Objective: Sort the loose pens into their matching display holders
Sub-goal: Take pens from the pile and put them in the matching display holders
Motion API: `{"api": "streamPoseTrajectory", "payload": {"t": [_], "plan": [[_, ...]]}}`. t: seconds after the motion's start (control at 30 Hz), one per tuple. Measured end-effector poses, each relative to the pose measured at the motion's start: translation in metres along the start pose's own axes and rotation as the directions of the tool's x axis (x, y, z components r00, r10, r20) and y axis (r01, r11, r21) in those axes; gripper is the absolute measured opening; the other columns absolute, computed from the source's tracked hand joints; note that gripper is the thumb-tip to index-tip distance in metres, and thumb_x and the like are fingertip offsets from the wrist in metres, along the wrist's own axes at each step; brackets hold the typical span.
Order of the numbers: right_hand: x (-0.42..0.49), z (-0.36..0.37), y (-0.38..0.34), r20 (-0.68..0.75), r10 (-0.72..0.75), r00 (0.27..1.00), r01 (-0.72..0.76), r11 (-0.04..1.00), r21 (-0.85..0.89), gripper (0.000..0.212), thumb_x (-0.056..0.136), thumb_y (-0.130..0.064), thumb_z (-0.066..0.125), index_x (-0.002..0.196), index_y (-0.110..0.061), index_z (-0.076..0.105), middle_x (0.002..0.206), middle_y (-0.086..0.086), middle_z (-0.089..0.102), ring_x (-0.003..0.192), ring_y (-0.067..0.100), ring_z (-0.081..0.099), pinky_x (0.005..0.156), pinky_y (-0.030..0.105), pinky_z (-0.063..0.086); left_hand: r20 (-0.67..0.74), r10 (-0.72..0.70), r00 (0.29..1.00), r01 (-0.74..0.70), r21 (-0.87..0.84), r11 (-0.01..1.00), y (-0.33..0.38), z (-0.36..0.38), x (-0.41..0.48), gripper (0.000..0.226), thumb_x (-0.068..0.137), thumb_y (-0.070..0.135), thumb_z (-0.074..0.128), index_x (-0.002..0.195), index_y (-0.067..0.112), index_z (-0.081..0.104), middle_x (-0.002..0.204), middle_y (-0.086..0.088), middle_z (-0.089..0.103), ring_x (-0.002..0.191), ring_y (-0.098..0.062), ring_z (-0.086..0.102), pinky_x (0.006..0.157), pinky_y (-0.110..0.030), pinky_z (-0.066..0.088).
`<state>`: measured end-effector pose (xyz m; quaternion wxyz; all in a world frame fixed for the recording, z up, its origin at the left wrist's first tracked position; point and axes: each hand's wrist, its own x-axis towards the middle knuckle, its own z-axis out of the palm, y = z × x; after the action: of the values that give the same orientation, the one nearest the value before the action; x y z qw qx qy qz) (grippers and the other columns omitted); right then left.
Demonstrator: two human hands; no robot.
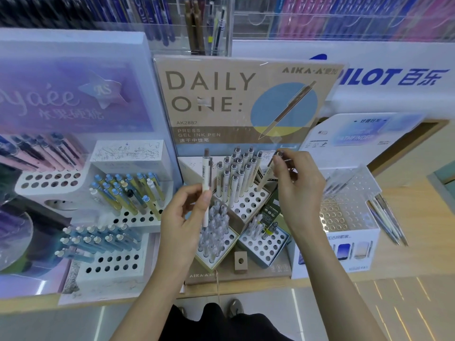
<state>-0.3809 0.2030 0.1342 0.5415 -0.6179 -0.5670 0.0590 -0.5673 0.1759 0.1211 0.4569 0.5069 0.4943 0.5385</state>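
My left hand [183, 212] pinches a white pen with a brown cap [206, 178], upright, above the lower left tray of clear pens [214, 227]. My right hand [296, 183] pinches a cream pen [267, 174] by its top, tilted, its tip at the right edge of the upper holder [248, 203]. That holder, in front of the "DAILY ONE" board [221, 94], carries several white pens with brown caps [236, 173]. A third tray [267, 243] sits lower right with a few pens.
To the left stand white holders with blue-and-yellow pens [128, 190] and teal pens [98, 239]. On the right is a white box display with a clear perforated rack [344, 205], and several loose pens [389, 222] lie on the wooden shelf beside it.
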Motion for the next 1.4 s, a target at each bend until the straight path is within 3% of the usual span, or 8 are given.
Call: {"api": "streamPoseTrajectory", "payload": {"t": [0.1, 0.4, 0.63, 0.73, 0.9, 1.03, 1.13, 1.4], "plan": [[0.011, 0.004, 0.005, 0.035, 0.017, 0.999, -0.018, 1.0, 0.022, 0.016, 0.095, -0.01, 0.054, 0.103, 0.0, 0.065, 0.092, 0.006, 0.06, 0.079, 0.021, 0.06, 0.075, 0.041, 0.052, 0.002, -0.016, 1.0, 0.016, -0.01, 1.0, 0.0, 0.002, -0.001, 0.01, 0.081, 0.04, 0.06, 0.089, 0.038, 0.067, 0.085, 0.015, 0.067, 0.083, -0.002, 0.06, 0.076, -0.013, 0.046], [0.03, 0.006, 0.014, 0.132, 0.006, 0.991, -0.004, 1.0, -0.014, 0.013, 0.094, -0.014, 0.055, 0.098, -0.006, 0.064, 0.087, 0.006, 0.061, 0.075, 0.024, 0.061, 0.073, 0.042, 0.051, 0.019, -0.034, 0.999, 0.035, -0.049, 0.998, 0.001, 0.005, 0.0, 0.01, 0.078, 0.04, 0.064, 0.086, 0.041, 0.069, 0.086, 0.011, 0.068, 0.082, -0.004, 0.061, 0.076, -0.014, 0.047], [0.012, -0.002, 0.017, 0.103, -0.006, 0.995, 0.005, 1.0, 0.01, 0.017, 0.095, -0.015, 0.052, 0.103, -0.004, 0.062, 0.09, 0.004, 0.06, 0.082, 0.025, 0.062, 0.073, 0.035, 0.052, 0.039, -0.035, 0.999, 0.037, -0.052, 0.998, 0.003, 0.009, 0.002, 0.01, 0.08, 0.033, 0.063, 0.087, 0.037, 0.07, 0.085, 0.012, 0.069, 0.079, -0.001, 0.062, 0.072, -0.01, 0.046], [0.017, -0.001, 0.014, 0.186, -0.035, 0.982, 0.041, 0.999, -0.031, 0.012, 0.095, -0.011, 0.055, 0.1, -0.003, 0.063, 0.087, 0.003, 0.059, 0.078, 0.024, 0.061, 0.072, 0.019, 0.044, 0.054, -0.048, 0.997, 0.052, -0.065, 0.997, 0.003, 0.011, 0.002, 0.013, 0.081, 0.029, 0.063, 0.091, 0.024, 0.069, 0.082, 0.011, 0.068, 0.076, 0.0, 0.061, 0.069, -0.009, 0.046], [0.017, 0.0, 0.008, 0.237, -0.1, 0.966, 0.12, 0.99, -0.071, 0.013, 0.093, -0.007, 0.057, 0.1, 0.001, 0.064, 0.088, 0.009, 0.06, 0.078, 0.024, 0.058, 0.072, 0.026, 0.041, 0.063, -0.066, 0.996, 0.069, -0.054, 0.996, 0.003, 0.011, 0.003, 0.017, 0.08, 0.028, 0.064, 0.094, 0.019, 0.069, 0.084, 0.006, 0.068, 0.077, -0.003, 0.062, 0.07, -0.011, 0.047], [0.023, 0.006, 0.012, 0.295, -0.02, 0.955, 0.069, 0.985, -0.156, 0.013, 0.095, -0.011, 0.058, 0.096, 0.001, 0.063, 0.087, 0.012, 0.062, 0.08, 0.027, 0.058, 0.072, 0.033, 0.043, 0.07, -0.071, 0.995, 0.075, -0.056, 0.996, 0.004, 0.012, 0.003, 0.017, 0.078, 0.027, 0.064, 0.091, 0.018, 0.068, 0.082, 0.008, 0.068, 0.076, -0.002, 0.062, 0.069, -0.009, 0.046], [0.017, 0.007, 0.014, 0.293, 0.017, 0.956, 0.021, 0.992, -0.126, 0.013, 0.094, -0.016, 0.059, 0.096, -0.002, 0.062, 0.083, 0.008, 0.064, 0.078, 0.024, 0.059, 0.071, 0.037, 0.047, 0.072, -0.075, 0.995, 0.078, -0.053, 0.995, 0.004, 0.012, 0.002, 0.016, 0.076, 0.029, 0.065, 0.09, 0.019, 0.068, 0.082, 0.008, 0.068, 0.077, -0.002, 0.062, 0.07, -0.009, 0.046], [0.017, 0.003, 0.012, 0.307, 0.094, 0.947, -0.059, 0.991, -0.12, 0.012, 0.093, -0.02, 0.061, 0.094, -0.008, 0.063, 0.077, -0.005, 0.06, 0.074, 0.013, 0.058, 0.068, 0.024, 0.046, 0.094, -0.078, 0.993, 0.083, -0.053, 0.995, 0.004, 0.014, 0.004, 0.018, 0.076, 0.03, 0.065, 0.091, 0.021, 0.068, 0.083, 0.009, 0.069, 0.08, -0.003, 0.062, 0.072, -0.011, 0.047]]}}
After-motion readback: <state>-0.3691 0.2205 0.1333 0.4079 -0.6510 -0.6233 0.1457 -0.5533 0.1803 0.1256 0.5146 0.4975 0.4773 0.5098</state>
